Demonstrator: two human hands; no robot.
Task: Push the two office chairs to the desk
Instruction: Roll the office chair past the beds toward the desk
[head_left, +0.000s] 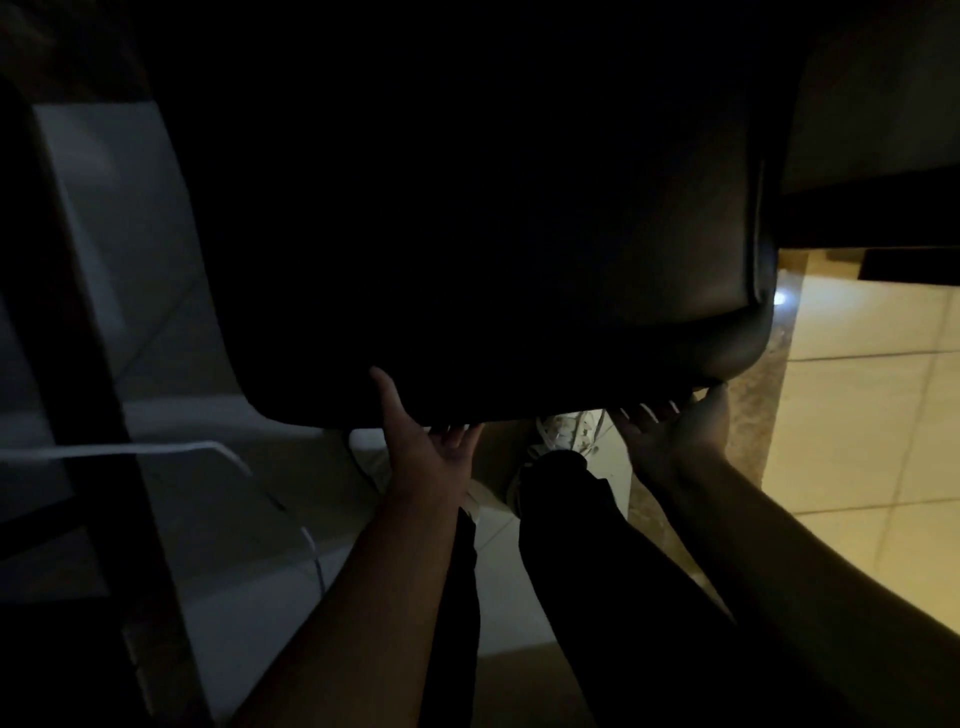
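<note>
Both hands, left hand (431, 441) and right hand (670, 431), grip the top edge of the black padded office-chair back (519, 234), fingers curled behind it, close to the dark counter (872, 208); the second chair is unseen, so progress is unclear.

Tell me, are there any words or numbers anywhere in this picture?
None can be read. The dark chair that both hands hold shows no label, the floor tiles are plain, and the shoe is too dim and small to show any brand.
</note>
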